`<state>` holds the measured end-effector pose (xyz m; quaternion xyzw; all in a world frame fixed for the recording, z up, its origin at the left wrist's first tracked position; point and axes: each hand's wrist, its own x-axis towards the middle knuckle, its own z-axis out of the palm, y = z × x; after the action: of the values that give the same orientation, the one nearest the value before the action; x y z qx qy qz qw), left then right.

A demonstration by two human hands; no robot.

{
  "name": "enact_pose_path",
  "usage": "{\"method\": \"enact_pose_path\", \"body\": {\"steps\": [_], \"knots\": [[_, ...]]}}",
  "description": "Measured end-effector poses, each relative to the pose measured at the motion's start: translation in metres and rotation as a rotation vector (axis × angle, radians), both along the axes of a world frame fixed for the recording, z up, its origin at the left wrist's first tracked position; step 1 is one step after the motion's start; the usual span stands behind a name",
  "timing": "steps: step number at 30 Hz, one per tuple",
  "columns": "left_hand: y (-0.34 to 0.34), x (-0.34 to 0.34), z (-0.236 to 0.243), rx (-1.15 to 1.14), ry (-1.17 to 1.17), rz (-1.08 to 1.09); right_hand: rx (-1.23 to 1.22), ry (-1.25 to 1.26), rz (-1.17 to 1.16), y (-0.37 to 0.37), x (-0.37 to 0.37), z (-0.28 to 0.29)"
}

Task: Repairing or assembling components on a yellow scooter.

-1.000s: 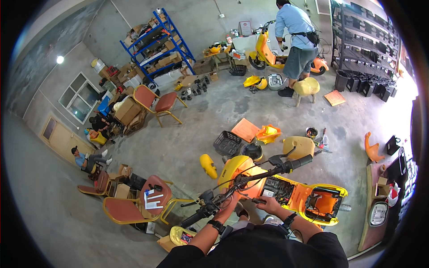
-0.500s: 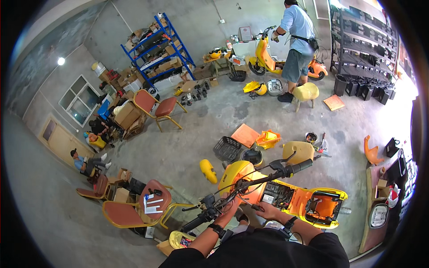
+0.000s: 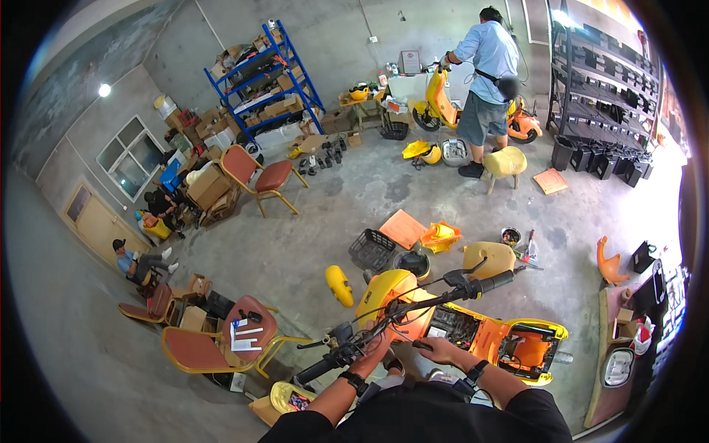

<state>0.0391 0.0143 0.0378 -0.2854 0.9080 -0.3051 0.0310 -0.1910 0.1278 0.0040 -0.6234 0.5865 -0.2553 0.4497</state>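
A yellow and orange electric scooter (image 3: 390, 289) stands right in front of me, its rear body stretching to the right with the compartments uncovered. Black handlebars (image 3: 473, 285) cross above my hands, with loose cables around the stem. My left hand (image 3: 377, 348) reaches in under the bars against the orange panel; cables and the bars hide its fingers. Closed round a small dark tool handle (image 3: 422, 345), my right hand (image 3: 442, 352) is close to the left one, just behind the stem. The tool's working end is too unclear to make out.
Beyond the scooter lie a yellow stool (image 3: 489, 258), a black bucket (image 3: 412, 264), a black crate (image 3: 371, 249) and a yellow cover (image 3: 339, 286). Chairs (image 3: 193, 350) stand left. At the back, a person (image 3: 487, 59) works beside another yellow scooter (image 3: 439, 96); others sit far left.
The whole view has shifted slightly. Both my hands stay at the scooter's stem, the right one still gripping the dark handle. The person at the back has changed posture slightly.
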Motion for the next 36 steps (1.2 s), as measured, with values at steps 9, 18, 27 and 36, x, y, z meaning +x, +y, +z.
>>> {"method": "enact_pose_path", "body": {"steps": [9, 18, 27, 36], "knots": [[-0.001, 0.000, 0.020, 0.092, 0.033, -0.019, 0.219, 0.144, -0.010, -0.008, 0.010, 0.017], [0.001, 0.004, 0.012, -0.487, -0.442, -0.189, 0.215, -0.060, -0.040, -0.011, 0.005, 0.026], [0.003, 0.011, 0.015, -0.589, -0.509, -0.177, 0.296, 0.051, -0.061, -0.020, 0.010, 0.020], [-0.007, 0.019, -0.007, -0.708, -0.664, -0.342, 0.021, 0.133, -0.076, -0.016, 0.007, 0.036]]}}
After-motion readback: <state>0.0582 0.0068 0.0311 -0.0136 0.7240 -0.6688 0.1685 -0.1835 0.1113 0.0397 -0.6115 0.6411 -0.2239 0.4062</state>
